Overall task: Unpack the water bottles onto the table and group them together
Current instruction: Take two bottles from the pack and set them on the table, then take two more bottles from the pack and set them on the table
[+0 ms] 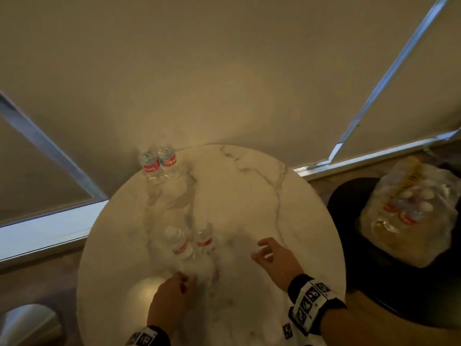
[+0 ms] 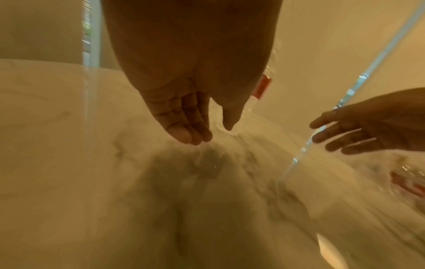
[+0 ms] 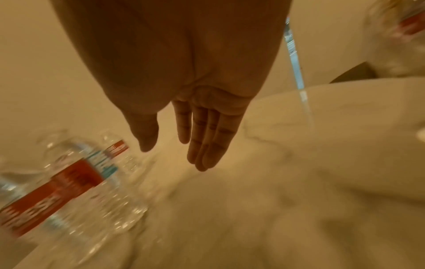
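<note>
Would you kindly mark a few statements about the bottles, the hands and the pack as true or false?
1. Four bottles stand on the table. True: a far pair and a near pair.
2. The right hand grips a bottle. False: it is empty, fingers relaxed.
3. The plastic-wrapped pack lies on the table. False: it sits on a dark seat beside it.
4. The left hand is by the near pair. True.

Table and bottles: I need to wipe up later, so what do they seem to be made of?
The table looks like polished white marble or a marble-look top: grey veins, soft sheen. The bottles look like thin clear plastic with ribbed walls and glossy red labels. The pack is in clear, crinkled plastic film.
</note>
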The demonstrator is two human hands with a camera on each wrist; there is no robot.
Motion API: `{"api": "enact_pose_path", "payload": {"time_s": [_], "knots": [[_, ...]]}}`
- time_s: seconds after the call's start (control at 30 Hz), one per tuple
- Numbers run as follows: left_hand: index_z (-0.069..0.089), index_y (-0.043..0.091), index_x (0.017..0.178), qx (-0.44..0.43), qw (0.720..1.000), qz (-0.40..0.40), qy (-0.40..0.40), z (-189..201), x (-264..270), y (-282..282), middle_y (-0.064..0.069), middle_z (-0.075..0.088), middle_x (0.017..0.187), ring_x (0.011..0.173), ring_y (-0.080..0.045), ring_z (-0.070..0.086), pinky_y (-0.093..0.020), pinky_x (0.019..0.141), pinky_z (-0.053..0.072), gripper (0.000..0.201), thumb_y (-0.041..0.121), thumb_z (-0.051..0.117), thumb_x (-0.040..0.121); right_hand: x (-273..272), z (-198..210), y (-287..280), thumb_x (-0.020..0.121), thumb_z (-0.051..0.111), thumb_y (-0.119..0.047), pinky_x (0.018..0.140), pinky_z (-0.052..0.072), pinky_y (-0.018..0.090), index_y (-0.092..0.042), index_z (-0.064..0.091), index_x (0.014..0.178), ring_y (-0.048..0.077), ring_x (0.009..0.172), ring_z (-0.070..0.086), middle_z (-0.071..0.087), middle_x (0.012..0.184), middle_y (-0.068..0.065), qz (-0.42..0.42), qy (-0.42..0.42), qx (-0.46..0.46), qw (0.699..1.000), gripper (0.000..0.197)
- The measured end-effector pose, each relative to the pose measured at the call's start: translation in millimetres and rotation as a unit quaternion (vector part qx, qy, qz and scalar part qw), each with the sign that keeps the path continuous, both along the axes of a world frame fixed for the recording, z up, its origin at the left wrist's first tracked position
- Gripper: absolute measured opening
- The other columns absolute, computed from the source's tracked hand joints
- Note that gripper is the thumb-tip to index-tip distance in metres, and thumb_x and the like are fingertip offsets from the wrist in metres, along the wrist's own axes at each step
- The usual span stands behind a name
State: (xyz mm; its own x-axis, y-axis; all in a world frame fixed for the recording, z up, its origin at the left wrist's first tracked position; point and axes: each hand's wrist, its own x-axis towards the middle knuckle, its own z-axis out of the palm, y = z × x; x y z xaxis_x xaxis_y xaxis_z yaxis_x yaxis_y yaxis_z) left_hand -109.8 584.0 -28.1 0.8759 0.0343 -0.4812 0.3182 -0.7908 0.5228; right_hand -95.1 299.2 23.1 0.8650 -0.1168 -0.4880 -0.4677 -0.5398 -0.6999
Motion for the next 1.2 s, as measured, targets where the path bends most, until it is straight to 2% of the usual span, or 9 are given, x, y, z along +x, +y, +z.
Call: {"api": "enact_pose_path", "payload": {"time_s": [0.13,0.33,0.43,0.57,0.7,0.77,0.9,1.07,1.2], "knots": [[0.057,0.038,0.077,-0.009,0.997,-0.080,-0.009,15.4,-3.1,-82.5,0.004,0.073,0.082,0.080,-0.012,0.069,-0.030,0.076,0.054,0.016,0.045,0.064,0.089,-32.6,1.3,-99.7,0.090,0.062,-0.043,0.068,0.056,0.031,-0.027,0.055,0.104,0.014,0.077,0.066,0.066,0.089,-0.006,-0.098,-0.021,-0.036,0.994,0.022],[0.067,0.025,0.084,-0.098,0.969,-0.216,-0.067,30.5,34.6,-275.9,0.006,0.070,0.073,0.069,-0.006,0.065,-0.029,0.071,0.053,0.017,0.040,0.066,0.092,-51.8,-12.7,-277.3,0.092,0.060,-0.038,0.077,0.057,0.039,-0.023,0.060,0.097,0.017,0.077,0.066,0.070,0.089,0.000,-0.265,-0.007,-0.044,0.963,0.016],[0.068,0.027,0.094,-0.176,0.944,-0.276,-0.038,39.2,58.2,-390.0,0.005,0.071,0.084,0.078,-0.007,0.067,-0.028,0.074,0.053,0.016,0.040,0.060,0.096,-40.6,-24.5,-360.9,0.092,0.062,-0.033,0.083,0.056,0.047,-0.019,0.059,0.096,0.024,0.083,0.066,0.070,0.094,0.007,-0.353,0.002,-0.014,0.935,0.014],[0.067,0.023,0.113,-0.202,0.921,-0.331,-0.033,27.4,83.5,-534.6,0.008,0.071,0.106,0.095,-0.003,0.066,-0.022,0.086,0.054,0.024,0.038,0.056,0.099,-15.5,-52.0,-447.3,0.090,0.066,-0.020,0.094,0.050,0.041,-0.012,0.047,0.131,0.033,0.108,0.061,0.062,0.123,0.013,-0.403,0.034,-0.031,0.914,0.046],[0.059,0.022,0.122,-0.141,0.928,-0.346,0.015,-17.1,108.5,-631.9,-0.002,0.067,0.115,0.105,-0.019,0.064,-0.033,0.092,0.050,0.030,0.039,0.047,0.101,12.9,-73.8,-491.2,0.084,0.073,-0.030,0.101,0.039,0.039,-0.017,0.031,0.141,0.029,0.125,0.048,0.048,0.137,0.006,-0.406,0.061,0.039,0.911,0.071],[0.052,0.032,0.128,-0.120,0.934,-0.335,-0.026,-39.3,122.3,-661.3,0.001,0.060,0.130,0.119,-0.021,0.057,-0.038,0.104,0.047,0.035,0.046,0.051,0.096,23.1,-89.5,-506.2,0.090,0.066,-0.029,0.109,0.035,0.041,-0.014,0.037,0.134,0.024,0.122,0.048,0.049,0.135,0.002,-0.369,0.076,0.076,0.923,0.055],[0.046,0.040,0.141,-0.181,0.939,-0.286,-0.055,-59.4,143.3,-687.9,0.012,0.046,0.147,0.134,-0.015,0.045,-0.038,0.116,0.036,0.068,0.047,0.076,0.080,30.7,-108.2,-518.3,0.076,0.081,-0.030,0.088,0.049,0.033,-0.012,0.052,0.130,0.025,0.107,0.062,0.063,0.121,0.008,-0.317,0.043,-0.016,0.947,0.063],[0.048,0.047,0.133,-0.228,0.935,-0.266,-0.047,-55.2,151.4,-693.1,0.013,0.055,0.140,0.130,-0.016,0.053,-0.042,0.113,0.042,0.075,0.047,0.085,0.068,29.7,-105.2,-519.2,0.082,0.070,-0.040,0.103,0.040,0.036,-0.027,0.057,0.120,0.017,0.110,0.055,0.060,0.115,-0.005,-0.324,-0.017,0.030,0.945,0.043],[0.043,0.050,0.134,-0.199,0.933,-0.298,-0.033,-46.7,151.1,-680.0,0.011,0.056,0.138,0.126,-0.015,0.057,-0.047,0.107,0.048,0.087,0.059,0.083,0.058,15.7,-78.0,-517.8,0.073,0.080,-0.037,0.104,0.045,0.046,-0.023,0.057,0.124,0.023,0.112,0.059,0.066,0.119,0.001,-0.300,-0.042,0.003,0.953,0.057]]}}
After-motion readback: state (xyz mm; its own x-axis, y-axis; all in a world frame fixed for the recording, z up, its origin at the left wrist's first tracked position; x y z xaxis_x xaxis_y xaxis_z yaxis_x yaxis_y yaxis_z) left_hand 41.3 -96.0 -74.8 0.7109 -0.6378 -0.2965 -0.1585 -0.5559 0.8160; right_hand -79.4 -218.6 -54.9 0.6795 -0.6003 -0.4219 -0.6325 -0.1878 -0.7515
